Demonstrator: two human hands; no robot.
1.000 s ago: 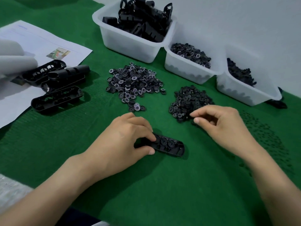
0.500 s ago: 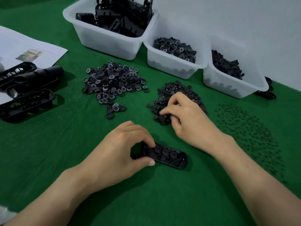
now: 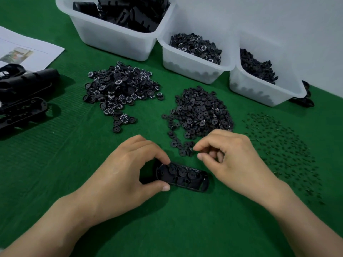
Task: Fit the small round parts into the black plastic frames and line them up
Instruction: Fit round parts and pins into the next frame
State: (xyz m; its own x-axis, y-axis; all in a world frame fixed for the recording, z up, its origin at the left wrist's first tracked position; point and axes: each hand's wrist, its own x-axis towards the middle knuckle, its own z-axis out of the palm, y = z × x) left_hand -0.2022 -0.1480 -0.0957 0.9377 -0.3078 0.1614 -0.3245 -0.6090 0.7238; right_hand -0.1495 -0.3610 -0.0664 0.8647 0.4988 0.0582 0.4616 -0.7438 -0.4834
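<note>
On the green table (image 3: 55, 164), my left hand (image 3: 122, 175) gripped the left end of a black frame (image 3: 185, 179) between curled forefinger and thumb. The frame lay flat close in front of me, with three round parts (image 3: 182, 171) seated in a row inside it. My right hand (image 3: 233, 160) hovered just beyond the frame's right end, its fingers curled inward and thumb and forefinger close together; I could not tell whether a part sat between them. Directly behind the hands lay a heap of plain round parts (image 3: 200, 112), with a heap of numbered discs (image 3: 120, 88) to its left and a scatter of tiny pins (image 3: 278, 149) to its right. Three white bins (image 3: 115, 38) lined the back, and spare frames (image 3: 22, 101) rested at far left near a printed sheet (image 3: 37, 45).
</note>
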